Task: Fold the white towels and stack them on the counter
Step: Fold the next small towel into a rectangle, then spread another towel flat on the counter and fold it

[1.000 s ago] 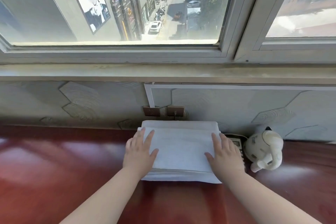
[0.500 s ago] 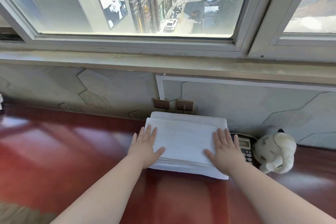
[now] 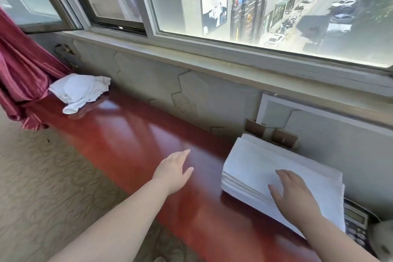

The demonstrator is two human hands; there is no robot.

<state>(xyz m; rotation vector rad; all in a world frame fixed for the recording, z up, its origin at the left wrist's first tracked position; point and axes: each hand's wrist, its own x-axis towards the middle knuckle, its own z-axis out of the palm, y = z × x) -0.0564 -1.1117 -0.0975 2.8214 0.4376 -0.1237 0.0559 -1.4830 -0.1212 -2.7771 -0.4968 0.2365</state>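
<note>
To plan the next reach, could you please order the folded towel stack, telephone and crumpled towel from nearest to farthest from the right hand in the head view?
1. Folded towel stack: directly under the right hand.
2. Telephone: just right of the stack.
3. Crumpled towel: far to the left.

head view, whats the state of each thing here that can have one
towel stack, folded, piled neatly on the counter
loose towel, unfolded, crumpled at the counter's far left end
left hand, open, fingers straight, above bare counter, holding nothing
right hand, open, flat on the towel stack
curtain, bunched beside the loose towel
</note>
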